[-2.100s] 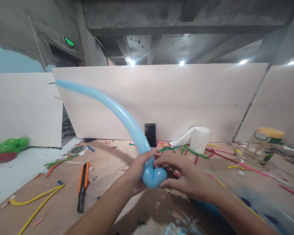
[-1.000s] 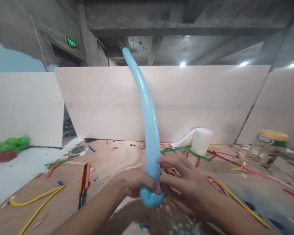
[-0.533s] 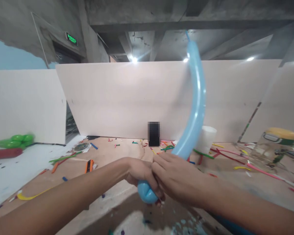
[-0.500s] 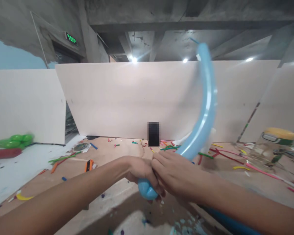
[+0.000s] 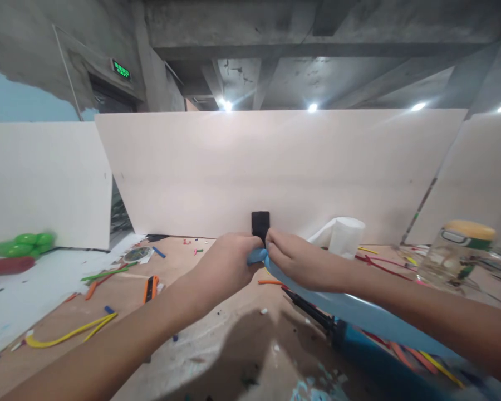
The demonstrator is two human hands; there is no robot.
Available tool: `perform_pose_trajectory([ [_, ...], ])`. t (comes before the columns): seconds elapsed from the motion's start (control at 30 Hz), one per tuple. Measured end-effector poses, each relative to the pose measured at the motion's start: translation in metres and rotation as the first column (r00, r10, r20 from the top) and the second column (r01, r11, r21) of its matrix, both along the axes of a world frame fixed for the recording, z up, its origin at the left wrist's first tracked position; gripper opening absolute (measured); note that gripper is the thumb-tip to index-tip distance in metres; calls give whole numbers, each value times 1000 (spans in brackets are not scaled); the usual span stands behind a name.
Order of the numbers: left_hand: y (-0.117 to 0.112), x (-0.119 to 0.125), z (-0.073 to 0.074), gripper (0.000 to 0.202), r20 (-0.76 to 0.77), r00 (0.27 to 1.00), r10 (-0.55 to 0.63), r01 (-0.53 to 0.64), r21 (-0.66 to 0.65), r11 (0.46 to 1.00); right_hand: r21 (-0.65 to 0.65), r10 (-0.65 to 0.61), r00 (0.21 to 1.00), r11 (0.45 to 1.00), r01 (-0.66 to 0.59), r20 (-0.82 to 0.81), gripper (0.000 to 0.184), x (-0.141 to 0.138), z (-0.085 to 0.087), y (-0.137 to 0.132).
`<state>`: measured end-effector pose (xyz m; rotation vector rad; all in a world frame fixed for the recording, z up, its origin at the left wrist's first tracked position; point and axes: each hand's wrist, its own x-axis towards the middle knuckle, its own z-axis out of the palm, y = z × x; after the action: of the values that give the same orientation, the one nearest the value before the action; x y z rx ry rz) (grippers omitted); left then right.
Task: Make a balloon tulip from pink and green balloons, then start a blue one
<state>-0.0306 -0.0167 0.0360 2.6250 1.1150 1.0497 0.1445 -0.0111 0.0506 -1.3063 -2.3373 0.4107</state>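
Both my hands grip one end of a long light-blue balloon (image 5: 359, 313) above the wooden table (image 5: 192, 301). My left hand (image 5: 229, 262) is closed round the short end piece of the balloon. My right hand (image 5: 296, 262) is closed on the balloon right beside it, knuckles almost touching the left hand. The balloon's long body runs down to the lower right, under my right forearm.
A blue hand pump (image 5: 359, 351) lies under the balloon at the lower right. An orange utility knife (image 5: 150, 288), yellow uninflated balloons (image 5: 67, 334) and several coloured balloon scraps litter the table. A white roll (image 5: 344, 236), a dark phone (image 5: 260, 224), a clear jar (image 5: 455, 253) and a green balloon figure (image 5: 23, 245) stand around.
The balloon's long body swung from upright, over to the right, and now points down to the lower right. Both hands rose and moved away from me, still gripping its end.
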Motion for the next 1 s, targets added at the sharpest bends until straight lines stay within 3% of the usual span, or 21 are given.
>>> perform_pose_trajectory([
  [0.07, 0, 0, -1, 20, 20, 998, -61, 58, 133, 989, -240, -33, 975, 970, -21, -221, 18, -1, 6, -2],
  [0.13, 4, 0, -4, 30, 96, 991, -91, 68, 217, 974, -526, -116, 904, 840, -132, -412, 24, -2, 9, -5],
  [0.17, 6, 0, -7, 32, 149, 985, -89, 52, 241, 969, -608, -158, 868, 770, -190, -471, 27, -3, 9, -6],
  [0.2, 8, 2, -10, 34, 202, 976, -81, 29, 251, 967, -628, -177, 843, 746, -221, -507, 28, -4, 8, -6],
  [0.23, 9, 3, -14, 37, 247, 966, -72, 9, 248, 969, -586, -162, 836, 781, -216, -524, 27, -5, 5, -6],
  [0.27, 9, 5, -18, 42, 286, 956, -69, 0, 232, 973, -485, -122, 846, 857, -174, -520, 24, -6, 2, -5],
  [0.33, 6, 10, -25, 56, 360, 928, -93, 43, 144, 989, -190, -48, 897, 981, -41, -439, 17, -8, -4, -3],
  [0.37, 4, 13, -27, 61, 412, 904, -112, 88, 76, 993, -51, -36, 923, 999, 18, -382, 16, -9, -6, -3],
  [0.43, -1, 18, -29, 62, 551, 827, -114, 194, -88, 977, 142, -54, 953, 985, 101, -298, 15, -11, -9, -5],
  [0.53, -3, 26, -26, 52, 756, 654, 14, 314, -289, 904, 371, -50, 968, 918, 141, -244, 13, -14, -7, -13],
  [0.63, -2, 30, -20, 51, 872, 479, 103, 410, -326, 852, 451, -30, 965, 880, 149, -261, 11, -17, -4, -22],
  [0.7, -1, 31, -16, 54, 927, 362, 95, 471, -270, 840, 314, -61, 935, 933, 178, -350, 13, -18, -3, -24],
  [0.8, -1, 28, -13, 49, 974, 220, 56, 556, -172, 813, -42, -143, 850, 989, 141, -508, 18, -17, -2, -24],
  [0.87, 0, 27, -14, 39, 987, 160, 30, 599, -121, 792, -277, -184, 774, 961, 12, -605, 24, -16, -4, -22],
  [0.9, 1, 26, -14, 36, 988, 150, 18, 617, -108, 780, -378, -195, 738, 922, -87, -646, 27, -16, -6, -21],
  [0.97, 6, 25, -18, 34, 982, 189, 6, 636, -127, 761, -485, -195, 685, 835, -260, -702, 31, -14, -10, -17],
  [1.0, 10, 23, -21, 36, 973, 229, 11, 618, -154, 771, -488, -185, 677, 824, -289, -713, 32, -13, -13, -15],
])
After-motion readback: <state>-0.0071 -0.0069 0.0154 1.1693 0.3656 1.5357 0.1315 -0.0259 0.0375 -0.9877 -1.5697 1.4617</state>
